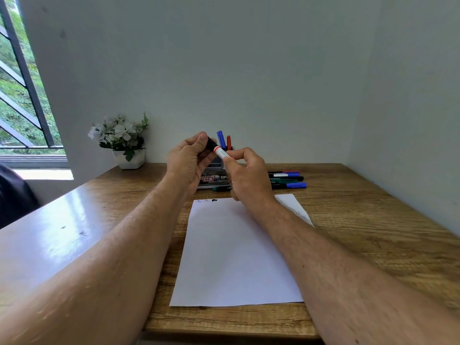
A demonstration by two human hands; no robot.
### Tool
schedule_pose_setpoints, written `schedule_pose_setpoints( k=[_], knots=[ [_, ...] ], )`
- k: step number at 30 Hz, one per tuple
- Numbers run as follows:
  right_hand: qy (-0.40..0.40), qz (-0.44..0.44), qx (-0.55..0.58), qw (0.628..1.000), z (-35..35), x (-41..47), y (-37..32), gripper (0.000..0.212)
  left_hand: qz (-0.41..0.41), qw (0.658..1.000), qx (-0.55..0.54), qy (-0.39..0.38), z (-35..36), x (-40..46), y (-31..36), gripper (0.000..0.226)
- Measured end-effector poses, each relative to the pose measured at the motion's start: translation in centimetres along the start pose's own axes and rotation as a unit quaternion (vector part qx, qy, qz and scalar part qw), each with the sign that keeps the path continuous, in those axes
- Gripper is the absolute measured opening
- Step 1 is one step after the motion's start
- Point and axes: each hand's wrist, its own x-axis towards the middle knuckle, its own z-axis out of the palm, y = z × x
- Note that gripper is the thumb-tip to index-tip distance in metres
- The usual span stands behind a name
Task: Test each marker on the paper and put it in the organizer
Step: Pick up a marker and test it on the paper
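Roughly midway: both hands, left hand (189, 158) and right hand (245, 174), pinch one marker (219, 150) at centre frame. Two markers stand in the organizer (214, 176). Several loose markers (286, 179) right of it remain; paper (231, 257) bears few marks.

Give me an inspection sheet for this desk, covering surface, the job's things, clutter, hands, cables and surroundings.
Surface: wooden desk, glare at its left.
Job's things: paper with small marks at its top left corner; organizer holding a blue marker and a red marker; loose markers lying right of it.
Clutter: nothing seen.
Hands: left hand grips the black end of a white marker; right hand pinches its barrel.
Cables: nothing seen.
Surroundings: potted flowers, window, walls.
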Motion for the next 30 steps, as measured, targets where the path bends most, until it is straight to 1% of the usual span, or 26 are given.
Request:
schedule_pose_setpoints(
  k=[6,8,10,12,14,17,19,23,26,28,30],
  knots=[
    [-0.007,0.065,0.078,0.995,-0.2,-0.1,-0.2,0.008,0.012,1.0,-0.013,-0.002,0.5,-0.7,-0.2,0.011],
    [-0.013,0.065,0.075,0.995,-0.2,-0.1,-0.2,0.007,0.012,1.0,-0.01,-0.005,0.6,-0.9,-0.2,0.01],
    [-0.014,0.057,0.059,0.997,-0.2,-0.1,0.0,0.009,0.015,1.0,0.016,-0.014,0.8,-1.2,-0.3,0.012],
    [-0.01,0.053,0.027,0.998,-0.1,-0.2,0.0,0.014,0.022,0.996,0.083,-0.028,1.3,-1.6,-0.6,0.024],
    [-0.002,0.043,-0.023,0.999,-0.1,-0.3,0.0,0.017,0.042,0.985,0.162,-0.044,1.8,-1.9,-0.9,0.039],
    [0.005,0.002,-0.085,0.996,-0.1,-0.5,0.2,0.018,0.076,0.976,0.2,-0.047,2.3,-2.0,-0.7,0.046],
    [0.01,-0.008,-0.108,0.994,0.0,-0.4,0.4,0.022,0.112,0.971,0.21,-0.028,2.3,-1.9,-0.4,0.047],
    [0.036,-0.001,-0.128,0.991,0.2,0.1,1.4,0.026,0.225,0.95,0.215,0.021,2.0,-1.0,0.3,0.048],
    [0.033,0.004,-0.145,0.989,0.5,0.3,1.9,0.036,0.299,0.922,0.237,0.065,2.0,-0.1,0.6,0.05],
    [0.032,0.001,-0.149,0.988,0.5,0.3,2.0,0.037,0.332,0.902,0.26,0.092,2.0,0.5,0.8,0.051],
    [0.034,-0.001,-0.149,0.988,0.4,0.3,2.0,0.035,0.358,0.874,0.306,0.119,2.1,1.1,1.0,0.05]
  ],
)
